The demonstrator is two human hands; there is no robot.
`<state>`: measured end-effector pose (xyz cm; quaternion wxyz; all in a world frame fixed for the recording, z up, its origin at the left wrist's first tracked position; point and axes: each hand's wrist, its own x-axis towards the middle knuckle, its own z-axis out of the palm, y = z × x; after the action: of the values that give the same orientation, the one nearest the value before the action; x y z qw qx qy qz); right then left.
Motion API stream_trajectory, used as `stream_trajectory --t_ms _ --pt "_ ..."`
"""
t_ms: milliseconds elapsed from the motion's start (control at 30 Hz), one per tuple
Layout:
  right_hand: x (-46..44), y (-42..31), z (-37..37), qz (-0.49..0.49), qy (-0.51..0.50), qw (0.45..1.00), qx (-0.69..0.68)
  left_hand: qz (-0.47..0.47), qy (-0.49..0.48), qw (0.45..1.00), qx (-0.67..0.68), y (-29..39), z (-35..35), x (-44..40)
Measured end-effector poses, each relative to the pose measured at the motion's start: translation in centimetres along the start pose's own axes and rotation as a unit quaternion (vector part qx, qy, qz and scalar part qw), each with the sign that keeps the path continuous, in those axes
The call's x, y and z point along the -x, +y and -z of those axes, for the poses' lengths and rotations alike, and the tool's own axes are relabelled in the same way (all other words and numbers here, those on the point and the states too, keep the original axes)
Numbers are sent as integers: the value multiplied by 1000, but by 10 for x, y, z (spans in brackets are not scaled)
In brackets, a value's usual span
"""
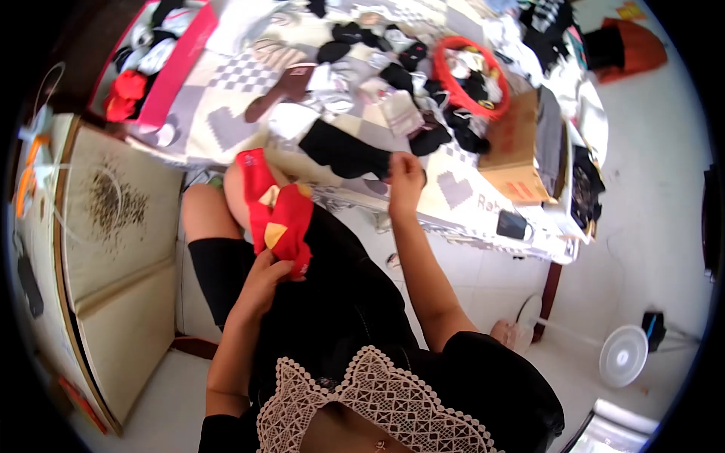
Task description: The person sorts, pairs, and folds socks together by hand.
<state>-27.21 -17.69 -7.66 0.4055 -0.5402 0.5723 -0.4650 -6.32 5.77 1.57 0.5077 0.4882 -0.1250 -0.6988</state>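
Observation:
A pair of red socks (281,215) with yellow patches lies over my lap and knee. My left hand (266,278) is closed on their lower end. At the near side of the bed, a long black sock (340,151) stretches sideways, with a white piece (293,121) at its left end. My right hand (406,181) has its fingers curled and pinched at the black sock's right end; the fingertips are partly hidden. Just behind lie a brown sock (281,92) and a pale folded cloth (402,113).
Loose socks cover the bed (226,94). A pink-red box (160,106) of socks stands at the left. To the right are a round red basket (504,98), a cardboard box (507,155) and a dark phone-like object (513,224). A cream cabinet (121,317) borders my left side.

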Motion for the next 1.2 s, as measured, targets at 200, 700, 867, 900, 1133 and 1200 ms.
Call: stream_trajectory --t_ms 200,700,867,900,1133,1200 --pt "-56 47 189 -159 572 763 256 -39 -1 994 -102 9 -6 -8" --pt "-105 53 297 -525 447 676 260 45 -133 973 -185 29 -98 -75" --pt "-106 49 297 -524 435 680 272 81 -159 963 -200 23 -119 -96" --pt "-110 54 299 -545 469 644 261 86 -166 964 -191 23 -122 -100" --pt "-109 101 336 -491 551 661 135 100 -150 967 -183 18 -146 -124" --pt "-106 87 337 -496 536 680 75 103 -159 967 -171 12 -142 -130"
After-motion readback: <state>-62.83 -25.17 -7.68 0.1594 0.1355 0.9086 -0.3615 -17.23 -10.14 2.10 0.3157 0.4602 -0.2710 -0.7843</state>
